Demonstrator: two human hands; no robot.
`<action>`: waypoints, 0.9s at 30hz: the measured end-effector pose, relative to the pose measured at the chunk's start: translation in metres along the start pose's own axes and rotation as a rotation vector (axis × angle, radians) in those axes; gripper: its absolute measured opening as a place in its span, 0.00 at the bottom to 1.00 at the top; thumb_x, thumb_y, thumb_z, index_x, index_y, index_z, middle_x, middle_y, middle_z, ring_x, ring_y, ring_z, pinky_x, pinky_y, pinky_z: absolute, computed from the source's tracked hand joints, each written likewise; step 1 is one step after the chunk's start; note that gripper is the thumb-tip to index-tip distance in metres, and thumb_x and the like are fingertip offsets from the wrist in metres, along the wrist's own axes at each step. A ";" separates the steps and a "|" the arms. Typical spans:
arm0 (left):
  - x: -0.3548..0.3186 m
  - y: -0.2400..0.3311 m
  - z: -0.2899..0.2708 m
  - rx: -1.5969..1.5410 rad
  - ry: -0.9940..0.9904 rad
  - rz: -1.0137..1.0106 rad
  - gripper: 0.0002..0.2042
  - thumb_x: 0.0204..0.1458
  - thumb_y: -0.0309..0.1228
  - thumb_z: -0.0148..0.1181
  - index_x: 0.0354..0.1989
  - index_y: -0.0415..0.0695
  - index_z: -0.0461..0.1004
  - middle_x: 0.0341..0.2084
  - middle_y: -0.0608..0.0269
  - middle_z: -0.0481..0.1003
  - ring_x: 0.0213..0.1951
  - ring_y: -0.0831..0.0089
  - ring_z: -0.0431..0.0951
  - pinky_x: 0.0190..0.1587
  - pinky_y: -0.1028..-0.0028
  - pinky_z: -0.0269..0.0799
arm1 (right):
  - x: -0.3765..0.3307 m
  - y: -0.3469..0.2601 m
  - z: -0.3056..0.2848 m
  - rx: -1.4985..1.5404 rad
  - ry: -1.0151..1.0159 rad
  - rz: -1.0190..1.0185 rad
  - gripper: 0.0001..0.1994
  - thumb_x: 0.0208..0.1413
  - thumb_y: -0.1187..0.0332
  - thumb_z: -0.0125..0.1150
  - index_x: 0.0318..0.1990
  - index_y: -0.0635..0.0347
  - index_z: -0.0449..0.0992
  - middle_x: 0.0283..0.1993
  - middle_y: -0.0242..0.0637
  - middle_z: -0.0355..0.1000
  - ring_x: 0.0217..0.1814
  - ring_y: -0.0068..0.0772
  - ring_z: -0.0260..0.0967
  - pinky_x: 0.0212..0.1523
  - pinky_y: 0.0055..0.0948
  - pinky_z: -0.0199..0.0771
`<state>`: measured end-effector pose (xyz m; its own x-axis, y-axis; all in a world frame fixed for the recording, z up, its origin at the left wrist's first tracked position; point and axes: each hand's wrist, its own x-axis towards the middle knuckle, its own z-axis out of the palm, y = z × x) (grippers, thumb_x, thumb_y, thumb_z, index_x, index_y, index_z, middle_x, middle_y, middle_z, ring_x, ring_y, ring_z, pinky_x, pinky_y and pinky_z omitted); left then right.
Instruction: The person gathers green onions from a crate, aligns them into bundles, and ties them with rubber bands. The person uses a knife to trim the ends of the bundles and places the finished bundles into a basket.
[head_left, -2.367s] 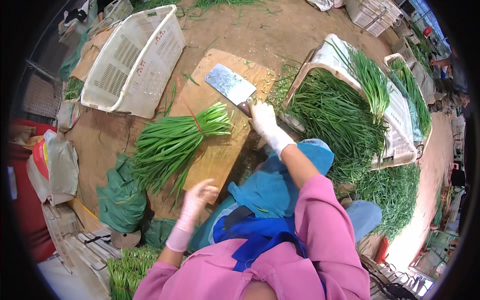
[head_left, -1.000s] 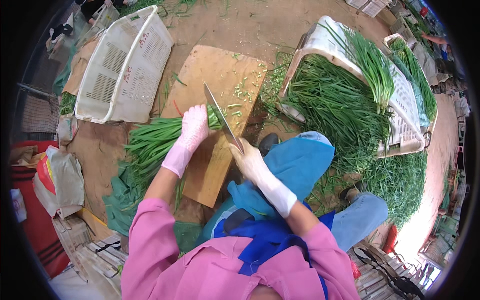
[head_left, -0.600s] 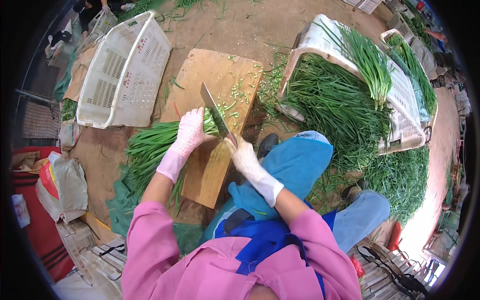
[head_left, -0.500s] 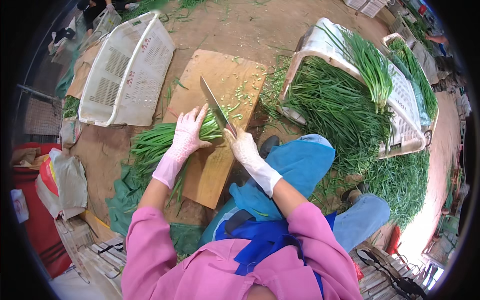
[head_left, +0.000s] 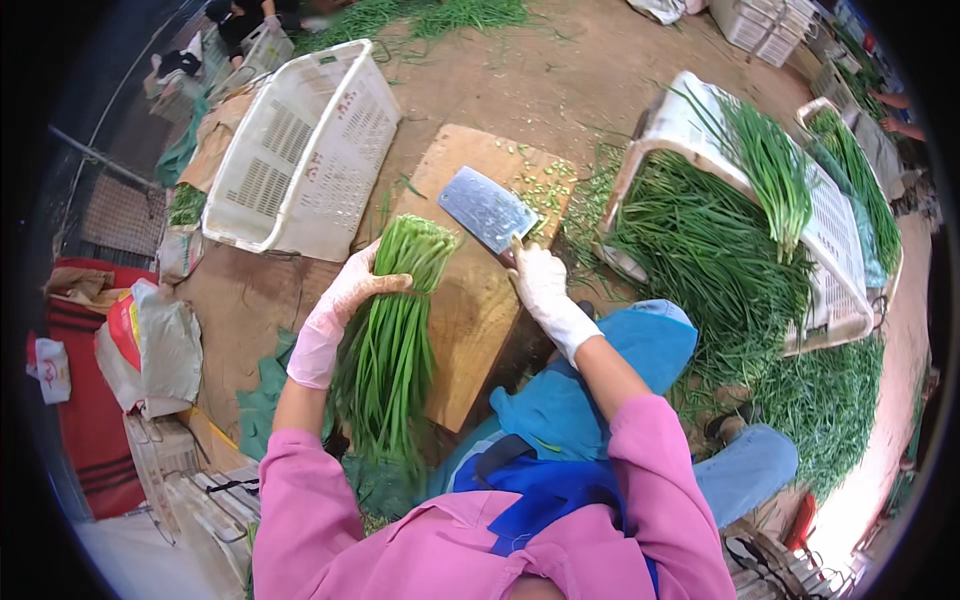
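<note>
At the far left we are seeing a crumpled grey plastic bag lying on red cloth, and above it a white slotted plastic crate tipped on its side on the brown dirt ground.

We are wrapping our left hand, in a thin pale glove, around a thick bundle of long green chives. The fingers are curling closed over the bundle near its upper end, with the thumb side toward the crate. The stalks are lying close together, straight and glossy, running from the evenly cut tips at the top down toward our lap, where they are fanning out and darkening. The upper part of the bundle is resting on a worn rectangular wooden chopping board; the lower part is hanging off its near left edge.

We are closing our right hand, in a white glove, tightly on the handle of a broad steel cleaver. Its flat blade is tilting up over the board, just beside the chive tips but apart from them. Small green trimmings are lying scattered on the board's far corner.

Further right, a second white crate is spilling a heap of loose chives onto the ground.
</note>
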<state>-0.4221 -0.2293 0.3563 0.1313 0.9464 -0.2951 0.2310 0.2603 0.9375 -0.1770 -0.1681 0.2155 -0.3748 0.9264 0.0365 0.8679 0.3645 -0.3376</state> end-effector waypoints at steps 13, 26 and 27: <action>-0.004 0.009 0.087 -1.069 -0.247 -0.415 0.28 0.44 0.44 0.59 0.51 0.39 0.63 0.42 0.53 0.71 0.40 0.63 0.74 0.44 0.65 0.71 | -0.025 -0.033 -0.163 0.556 0.524 -0.306 0.15 0.38 0.67 0.65 0.37 0.58 0.74 0.38 0.40 0.69 0.44 0.41 0.64 0.47 0.35 0.64; 0.016 0.079 0.157 -0.476 -0.272 0.037 0.27 0.41 0.35 0.64 0.49 0.39 0.62 0.37 0.59 0.71 0.36 0.71 0.74 0.37 0.72 0.72 | -0.115 0.039 -0.172 0.850 0.706 0.211 0.18 0.43 0.73 0.62 0.45 0.59 0.71 0.38 0.38 0.70 0.43 0.37 0.66 0.47 0.31 0.65; 0.016 0.088 0.164 -0.425 -0.229 0.070 0.27 0.40 0.33 0.65 0.49 0.40 0.62 0.38 0.59 0.71 0.36 0.71 0.74 0.38 0.73 0.72 | -0.124 0.033 -0.188 0.471 0.834 0.028 0.19 0.41 0.73 0.63 0.44 0.56 0.72 0.38 0.37 0.70 0.43 0.38 0.65 0.46 0.32 0.64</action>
<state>-0.2420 -0.2229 0.4040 0.3520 0.9105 -0.2171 -0.1937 0.2978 0.9348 -0.0410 -0.2527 0.3766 0.1545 0.7696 0.6195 0.5844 0.4344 -0.6854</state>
